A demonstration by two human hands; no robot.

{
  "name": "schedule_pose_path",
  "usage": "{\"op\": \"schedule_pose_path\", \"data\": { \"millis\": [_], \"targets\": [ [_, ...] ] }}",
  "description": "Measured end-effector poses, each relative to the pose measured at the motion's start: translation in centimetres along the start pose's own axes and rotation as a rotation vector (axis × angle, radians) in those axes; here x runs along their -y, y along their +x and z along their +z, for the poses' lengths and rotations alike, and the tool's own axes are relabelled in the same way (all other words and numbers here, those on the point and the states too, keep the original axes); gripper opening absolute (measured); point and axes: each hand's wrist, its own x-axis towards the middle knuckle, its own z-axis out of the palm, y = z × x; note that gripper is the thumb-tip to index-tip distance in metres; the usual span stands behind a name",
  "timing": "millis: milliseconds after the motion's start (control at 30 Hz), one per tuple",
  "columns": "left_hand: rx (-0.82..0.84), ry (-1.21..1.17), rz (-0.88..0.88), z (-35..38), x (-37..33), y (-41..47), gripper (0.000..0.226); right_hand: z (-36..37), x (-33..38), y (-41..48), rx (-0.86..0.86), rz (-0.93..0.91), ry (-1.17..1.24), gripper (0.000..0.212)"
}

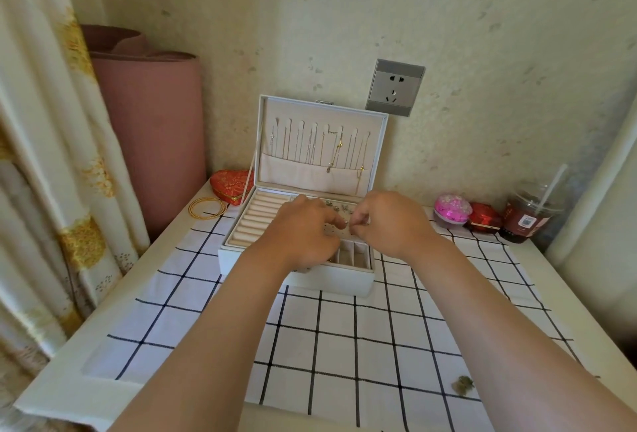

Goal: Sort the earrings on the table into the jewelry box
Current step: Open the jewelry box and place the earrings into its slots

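My right hand (pixel 389 225) is curled tight, thumb and forefinger pinching a tiny earring (pixel 350 224) just above the middle of the frame. My left hand (pixel 300 231) is curled too, its fingertips meeting the right's at that same spot; whether it holds a part of the piece I cannot tell. Both hover over the perforated panel (pixel 332 231) of the jewelry box (pixel 344 281).

To seat it well, I judge I should keep the post upright over one hole, steady the left hand against the tray, and press straight down without sideways force, clear of the seated earrings (pixel 336 206) just behind my fingers.

The pinched piece is too small to read its long axis or which way it points. The box's long axis runs left to right across the frame, its lid (pixel 310 173) standing upright at the back, open face toward me. One loose earring (pixel 463 385) lies on the checked cloth (pixel 344 345) at lower right, its heading unreadable.
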Motion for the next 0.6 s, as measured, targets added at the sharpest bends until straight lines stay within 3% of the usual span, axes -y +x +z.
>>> {"op": "schedule_pose_path", "data": {
  "millis": [200, 500, 600],
  "targets": [
    [0.035, 0.084, 0.023, 0.4, -0.1, 0.0, 0.038, 0.5, -0.3, 0.2, 0.013, -0.013, -0.046, 0.015],
    [0.052, 0.082, 0.008, 0.4, -0.2, 0.3, 0.036, -0.2, -0.5, -0.2, 0.130, -0.030, 0.040, 0.018],
    [0.054, 0.072, -0.008, 0.1, -0.6, 0.2, 0.037, -0.5, -0.9, -0.7, 0.083, -0.007, 0.135, 0.021]
  ]
}}
